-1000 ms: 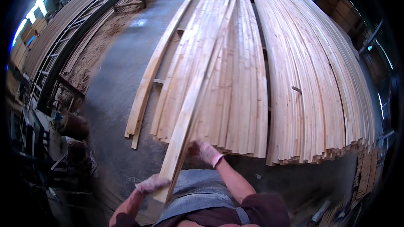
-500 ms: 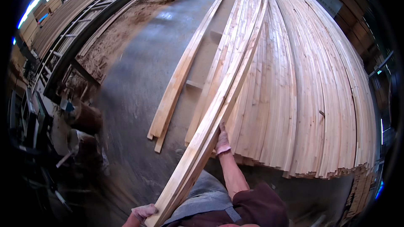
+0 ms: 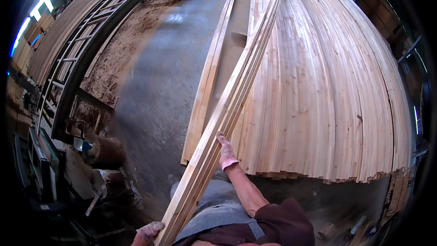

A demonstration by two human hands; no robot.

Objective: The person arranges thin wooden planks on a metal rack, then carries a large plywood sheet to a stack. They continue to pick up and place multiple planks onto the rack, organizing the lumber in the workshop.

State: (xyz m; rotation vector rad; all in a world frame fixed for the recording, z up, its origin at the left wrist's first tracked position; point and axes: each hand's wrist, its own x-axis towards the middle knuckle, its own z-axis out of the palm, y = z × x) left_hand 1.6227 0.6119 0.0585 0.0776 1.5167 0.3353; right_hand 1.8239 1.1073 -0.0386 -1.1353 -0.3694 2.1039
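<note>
and the long boards (image 3: 200, 168) slant across as one bundle, near ends clear of the stack (image 3: 296, 123), far ends over it! left hand (image 3: 149, 231) curled onto the near end; right hand (image 3: 227, 152) against the side, fingers partly hidden, closure impossible to tell. one bundle looks gathered; plenty remain stacked, side boards (image 3: 200, 120) lying apart leftward.

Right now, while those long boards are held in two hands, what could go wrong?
A few long boards are held together, so one might slide off the others.

The left grip and right grip are both toward the near end, so the far end might swing or be hard to steer.

The right grip also looks close to the big pile of boards, so it might get pinched if the load drops or tips that way.
</note>
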